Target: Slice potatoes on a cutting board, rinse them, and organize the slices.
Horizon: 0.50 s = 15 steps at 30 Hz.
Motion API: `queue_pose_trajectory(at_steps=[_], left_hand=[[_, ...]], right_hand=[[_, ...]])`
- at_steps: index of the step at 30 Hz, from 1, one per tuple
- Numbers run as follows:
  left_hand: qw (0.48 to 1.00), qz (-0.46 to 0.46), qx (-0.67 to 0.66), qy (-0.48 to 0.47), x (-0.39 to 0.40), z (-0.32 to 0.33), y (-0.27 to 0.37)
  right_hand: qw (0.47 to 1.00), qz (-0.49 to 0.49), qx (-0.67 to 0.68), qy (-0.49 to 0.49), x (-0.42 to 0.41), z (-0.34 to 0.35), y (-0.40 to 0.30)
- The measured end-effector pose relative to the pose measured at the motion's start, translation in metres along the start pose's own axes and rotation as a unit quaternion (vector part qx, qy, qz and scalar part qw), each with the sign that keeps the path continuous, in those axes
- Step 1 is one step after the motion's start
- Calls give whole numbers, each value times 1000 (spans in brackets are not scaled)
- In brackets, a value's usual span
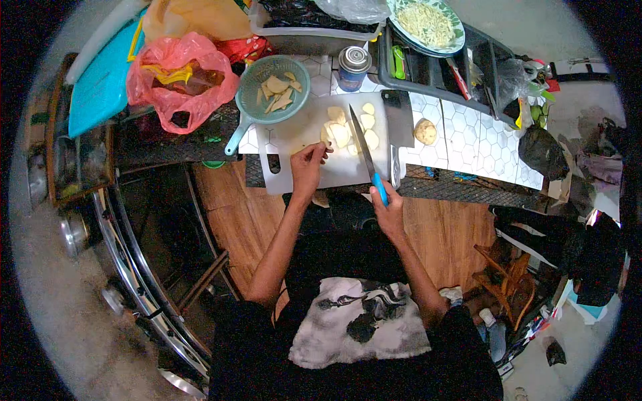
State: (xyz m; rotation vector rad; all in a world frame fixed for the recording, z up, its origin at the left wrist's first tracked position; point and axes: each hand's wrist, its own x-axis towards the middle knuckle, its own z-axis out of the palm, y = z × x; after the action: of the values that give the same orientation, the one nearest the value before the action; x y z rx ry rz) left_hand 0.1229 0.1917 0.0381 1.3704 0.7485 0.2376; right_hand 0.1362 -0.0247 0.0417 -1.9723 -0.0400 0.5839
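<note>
My right hand (389, 208) grips the blue handle of a kitchen knife (362, 143). Its blade points away from me, over a white cutting board (296, 173). Pale slices, apparently potato (338, 133), lie in a cluster left of the blade. More slices (370, 138) form a row to its right. My left hand (308, 168) is over the board's left half, fingers curled together at the near edge of the cluster; whether they pinch anything is unclear. A cleaver (398, 118) lies along the board's right edge. Beyond it, a roundish unsliced potato (425, 131) rests on the hexagon-patterned surface.
A green colander (243, 100) with cut pieces stands beyond the board's left corner. Behind the board is a blue can (354, 70). A dark divided tray (426, 87) supports a plate (393, 22) of shredded food. A pink plastic bag (175, 108) sits left.
</note>
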Motion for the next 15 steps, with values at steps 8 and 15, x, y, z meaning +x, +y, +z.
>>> queue_pose_trajectory(at_steps=[8, 15], left_hand=[[998, 4, -60, -1, 0, -6, 9], [998, -20, 51, -2, 7, -18, 3]], right_hand=[[1000, -26, 5, 3, 0, 5, -7], [999, -49, -20, -9, 1, 5, -8]])
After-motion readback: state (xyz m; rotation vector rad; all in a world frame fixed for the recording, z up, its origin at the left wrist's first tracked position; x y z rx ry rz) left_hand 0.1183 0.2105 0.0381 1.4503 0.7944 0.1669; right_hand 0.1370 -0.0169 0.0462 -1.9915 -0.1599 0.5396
